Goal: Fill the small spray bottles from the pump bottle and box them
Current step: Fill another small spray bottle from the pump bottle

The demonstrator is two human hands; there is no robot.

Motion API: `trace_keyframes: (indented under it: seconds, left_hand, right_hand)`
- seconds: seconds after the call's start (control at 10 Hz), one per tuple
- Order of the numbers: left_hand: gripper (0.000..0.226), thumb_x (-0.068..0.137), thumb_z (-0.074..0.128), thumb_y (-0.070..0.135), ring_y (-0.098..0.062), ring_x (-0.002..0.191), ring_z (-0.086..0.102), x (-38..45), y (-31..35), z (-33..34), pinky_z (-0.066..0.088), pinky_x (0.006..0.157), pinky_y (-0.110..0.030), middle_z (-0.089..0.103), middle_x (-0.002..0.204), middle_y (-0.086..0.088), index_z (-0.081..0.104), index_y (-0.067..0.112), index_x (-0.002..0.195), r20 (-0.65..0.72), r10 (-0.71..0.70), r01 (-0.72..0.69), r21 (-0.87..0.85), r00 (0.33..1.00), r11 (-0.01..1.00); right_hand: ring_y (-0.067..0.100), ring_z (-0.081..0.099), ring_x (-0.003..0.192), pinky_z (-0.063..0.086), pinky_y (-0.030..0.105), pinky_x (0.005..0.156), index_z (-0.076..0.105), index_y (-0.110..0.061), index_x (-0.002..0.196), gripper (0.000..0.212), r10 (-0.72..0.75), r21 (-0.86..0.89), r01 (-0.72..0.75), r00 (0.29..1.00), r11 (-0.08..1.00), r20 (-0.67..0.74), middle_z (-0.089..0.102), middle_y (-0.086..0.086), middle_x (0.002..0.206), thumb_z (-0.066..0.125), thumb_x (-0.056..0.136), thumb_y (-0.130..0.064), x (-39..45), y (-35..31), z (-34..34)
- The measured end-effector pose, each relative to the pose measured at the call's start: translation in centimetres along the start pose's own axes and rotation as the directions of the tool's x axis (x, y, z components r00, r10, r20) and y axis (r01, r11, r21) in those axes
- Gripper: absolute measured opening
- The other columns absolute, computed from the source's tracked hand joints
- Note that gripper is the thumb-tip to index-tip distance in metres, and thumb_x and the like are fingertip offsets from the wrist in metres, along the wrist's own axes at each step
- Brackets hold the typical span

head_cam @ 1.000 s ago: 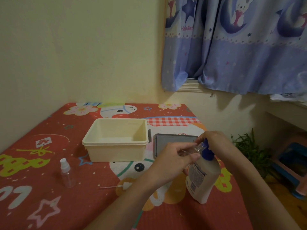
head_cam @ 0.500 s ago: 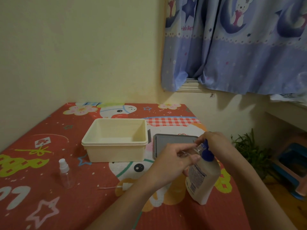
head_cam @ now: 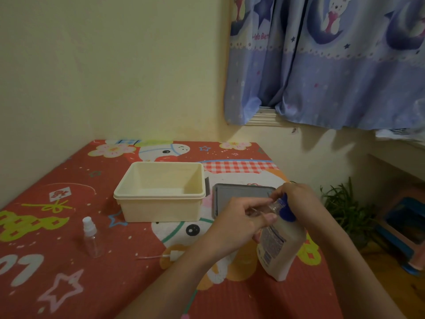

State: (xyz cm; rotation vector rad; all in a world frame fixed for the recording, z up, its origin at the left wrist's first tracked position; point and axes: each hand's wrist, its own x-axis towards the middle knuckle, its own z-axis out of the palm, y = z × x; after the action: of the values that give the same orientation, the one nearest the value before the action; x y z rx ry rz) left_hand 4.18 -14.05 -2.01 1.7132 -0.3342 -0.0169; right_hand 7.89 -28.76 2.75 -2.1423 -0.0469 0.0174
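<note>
Near the right edge of the counter (head_cam: 69, 180), our left hand (head_cam: 239, 224) pinches a small spray bottle (head_cam: 268, 209) tilted under the spout while our right hand (head_cam: 296, 199) presses the pump bottle (head_cam: 279, 245), tipped to aim; the box (head_cam: 161, 191) waits open at centre.

Curtain (head_cam: 333, 65), upper right of frame: pink script "Hello Bear", partly cut by a fold. Pump bottle (head_cam: 279, 249), lower right: dark label with print, too blurred to read. Red patterned cover (head_cam: 69, 284), lower left: big white letters, possibly "LO", cut off at frame edge.
</note>
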Motion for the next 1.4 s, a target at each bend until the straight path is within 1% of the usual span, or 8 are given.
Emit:
trace_keyframes:
  seconds: [0.1,0.3,0.5,0.6,0.7,0.8,1.0,1.4]
  left_hand:
    - [0.039,0.089,0.067,0.020,-0.045,0.086,0.065,-0.2,-0.2,0.0,0.058,0.063,-0.036,0.069,0.099,-0.028,0.063,0.020,0.128,0.000,-0.002,0.002,0.006,1.000,1.000]
    - [0.040,0.090,0.067,0.022,-0.029,0.076,0.062,0.0,0.2,0.0,0.057,0.061,-0.034,0.070,0.093,-0.020,0.062,0.019,0.129,0.005,0.017,-0.017,-0.025,1.000,1.000]
    - [0.040,0.088,0.067,0.026,-0.043,0.088,0.067,-0.1,-0.3,-0.1,0.058,0.065,-0.038,0.071,0.100,-0.023,0.062,0.023,0.128,0.004,-0.004,0.004,0.026,1.000,1.000]
    - [0.040,0.089,0.067,0.024,-0.044,0.088,0.066,-0.2,-0.1,-0.1,0.058,0.062,-0.034,0.072,0.099,-0.012,0.062,0.020,0.129,0.004,0.002,-0.002,0.008,1.000,1.000]
    - [0.040,0.090,0.066,0.023,-0.044,0.083,0.065,0.0,0.3,-0.1,0.058,0.061,-0.033,0.069,0.091,-0.020,0.061,0.018,0.130,0.008,0.009,-0.009,0.006,1.000,1.000]
    - [0.041,0.090,0.066,0.024,-0.042,0.089,0.067,0.0,0.1,-0.1,0.058,0.064,-0.036,0.071,0.099,-0.021,0.061,0.021,0.130,0.006,0.001,-0.001,0.023,1.000,1.000]
    - [0.043,0.089,0.067,0.023,-0.044,0.090,0.066,-0.2,-0.2,0.0,0.059,0.068,-0.042,0.070,0.099,-0.024,0.060,0.019,0.131,0.001,-0.014,0.014,0.016,1.000,1.000]
    - [0.041,0.090,0.067,0.021,-0.044,0.090,0.065,-0.1,-0.4,0.0,0.058,0.063,-0.035,0.070,0.102,-0.023,0.061,0.017,0.130,0.002,-0.012,0.012,0.006,1.000,1.000]
  right_hand:
    - [0.045,0.055,0.107,0.046,0.050,0.098,0.067,-0.002,0.087,0.026,0.018,0.003,-0.018,1.000,1.000,0.019,0.060,0.030,0.112,0.041,0.092,-0.002,-0.1,0.0,0.0]
    - [0.044,0.058,0.096,0.048,0.054,0.094,0.061,-0.010,0.070,0.027,0.006,-0.028,-0.006,1.000,1.000,0.020,0.060,0.034,0.111,0.044,0.090,-0.002,0.6,-0.2,-0.6]
    - [0.015,0.054,0.070,0.044,0.024,0.064,0.065,-0.003,0.085,0.030,0.033,-0.011,-0.033,0.999,0.999,0.006,0.059,0.014,0.089,0.037,0.094,-0.007,1.0,0.9,-0.1]
    - [0.010,0.049,0.059,0.041,0.021,0.056,0.063,-0.006,0.074,0.027,0.071,0.075,-0.071,0.997,0.995,0.013,0.056,0.003,0.070,0.042,0.091,-0.009,1.4,0.7,-0.3]
    - [0.020,0.055,0.062,0.048,0.034,0.063,0.064,-0.011,0.063,0.028,0.092,0.129,-0.093,0.996,0.987,0.016,0.062,0.011,0.073,0.047,0.085,-0.009,1.6,0.3,-0.7]
    - [0.035,0.056,0.083,0.049,0.046,0.087,0.062,-0.014,0.066,0.029,0.048,0.034,-0.048,0.999,0.998,0.019,0.063,0.027,0.100,0.045,0.088,-0.006,1.0,0.4,-0.5]
    - [0.015,0.051,0.060,0.042,0.028,0.058,0.063,-0.011,0.064,0.030,0.074,0.140,-0.078,0.997,0.987,0.033,0.057,0.005,0.068,0.045,0.088,-0.009,1.3,0.7,-0.1]
    - [0.013,0.050,0.059,0.042,0.026,0.056,0.063,-0.011,0.067,0.031,0.082,0.138,-0.083,0.997,0.987,0.015,0.056,0.002,0.066,0.042,0.091,-0.011,1.0,0.7,-0.1]
